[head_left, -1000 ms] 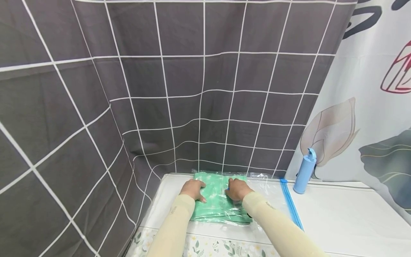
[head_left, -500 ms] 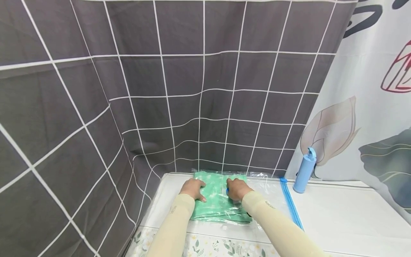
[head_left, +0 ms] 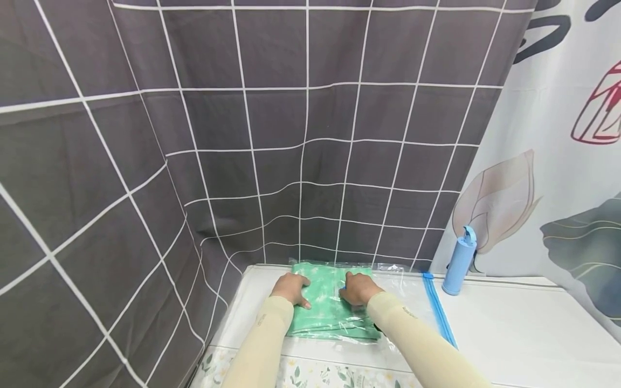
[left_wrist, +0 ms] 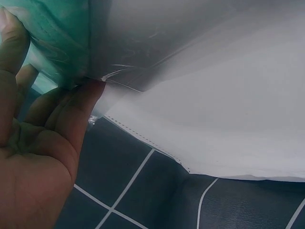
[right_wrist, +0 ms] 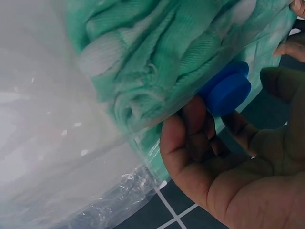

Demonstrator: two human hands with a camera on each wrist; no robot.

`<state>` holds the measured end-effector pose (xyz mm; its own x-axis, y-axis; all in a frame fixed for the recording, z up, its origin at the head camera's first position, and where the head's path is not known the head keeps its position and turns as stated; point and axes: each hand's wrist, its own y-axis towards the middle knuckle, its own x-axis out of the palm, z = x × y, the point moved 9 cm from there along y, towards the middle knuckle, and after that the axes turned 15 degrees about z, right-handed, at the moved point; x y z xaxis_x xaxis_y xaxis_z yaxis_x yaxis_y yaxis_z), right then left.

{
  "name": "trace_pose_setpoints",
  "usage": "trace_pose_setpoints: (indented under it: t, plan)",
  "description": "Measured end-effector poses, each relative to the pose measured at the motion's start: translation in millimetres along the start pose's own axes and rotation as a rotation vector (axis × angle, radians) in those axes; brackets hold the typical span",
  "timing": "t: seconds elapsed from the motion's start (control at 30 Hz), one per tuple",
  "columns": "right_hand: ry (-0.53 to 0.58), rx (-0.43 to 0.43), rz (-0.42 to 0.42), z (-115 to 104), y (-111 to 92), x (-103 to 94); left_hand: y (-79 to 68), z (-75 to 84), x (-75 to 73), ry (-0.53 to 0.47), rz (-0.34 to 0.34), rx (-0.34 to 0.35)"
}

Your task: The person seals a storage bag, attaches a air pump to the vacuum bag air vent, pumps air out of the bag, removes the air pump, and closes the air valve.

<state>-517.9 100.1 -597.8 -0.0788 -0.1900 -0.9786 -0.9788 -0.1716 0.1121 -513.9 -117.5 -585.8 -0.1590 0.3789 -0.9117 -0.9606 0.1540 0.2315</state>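
A clear plastic storage bag (head_left: 407,288) with folded green and white cloth (head_left: 321,285) inside lies flat on the white table. A round blue valve cap (right_wrist: 231,90) sits on the bag's upper side. My left hand (head_left: 291,289) rests on the bag's left edge, thumb over the top; in the left wrist view its fingers (left_wrist: 71,107) touch the bag's border. My right hand (head_left: 360,289) is bent around the valve cap, with curled fingers (right_wrist: 190,124) at one side and the thumb close at the other. A blue zip strip (head_left: 439,312) runs along the bag's right end.
A light blue hand pump (head_left: 459,264) stands upright at the back right of the table (head_left: 509,323). Dark grid-patterned cloth (head_left: 310,124) hangs behind and on the left. A floral cloth (head_left: 335,374) covers the near edge.
My right-hand fingers shift slightly around the valve cap. My left hand keeps its place on the bag. The head view tilts a little.
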Motion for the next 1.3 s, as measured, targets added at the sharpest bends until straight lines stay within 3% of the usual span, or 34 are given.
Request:
trace_pose_setpoints:
  t: [0.27,0.67,0.73,0.87,0.93,1.0,1.17,1.3]
  plan:
    - [-0.060,-0.031,0.001,4.9,8.2,12.0,-1.5,0.7,-1.3,0.008,0.014,0.011]
    - [-0.015,-0.014,0.015,6.4,7.8,6.8,0.0,-1.8,-0.7,0.004,-0.001,-0.016]
    - [-0.014,-0.005,0.012,7.7,7.3,7.7,-3.1,1.4,-4.3,0.006,0.018,-0.002]
    - [-0.038,-0.022,0.034,5.7,5.7,6.7,-18.4,22.7,-32.8,-0.015,0.011,-0.025]
    - [-0.059,-0.036,0.047,4.6,5.3,6.1,-21.7,26.5,-38.7,-0.032,0.016,-0.031]
    - [-0.067,-0.046,0.056,4.5,6.3,7.0,-17.1,20.0,-30.2,-0.042,0.006,-0.050]
    - [-0.066,-0.062,0.046,6.2,11.0,11.0,-0.2,-2.1,0.7,-0.003,0.006,-0.019]
    - [-0.064,-0.063,0.039,6.1,11.1,12.2,1.6,-5.6,5.2,0.009,0.003,-0.013]
